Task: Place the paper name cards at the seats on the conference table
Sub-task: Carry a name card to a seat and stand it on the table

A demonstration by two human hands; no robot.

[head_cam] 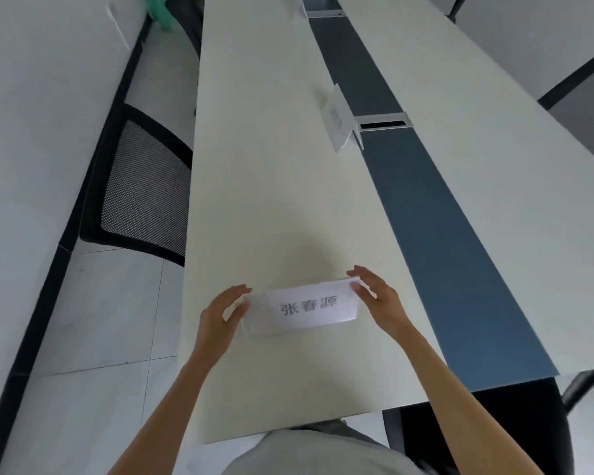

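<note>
Left hand (220,320) and right hand (378,296) pinched the name card (309,308) ends; best squared, print facing the seat, on the bench (271,183).

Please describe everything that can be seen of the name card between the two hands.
The name card is white folded paper, wide and low, with three grey printed characters on the face toward the camera. It sits near the close end of the pale conference table, slightly rotated. The left hand touches its left end and the right hand its right end, fingertips on the corners. Its base is hard to make out.
</note>
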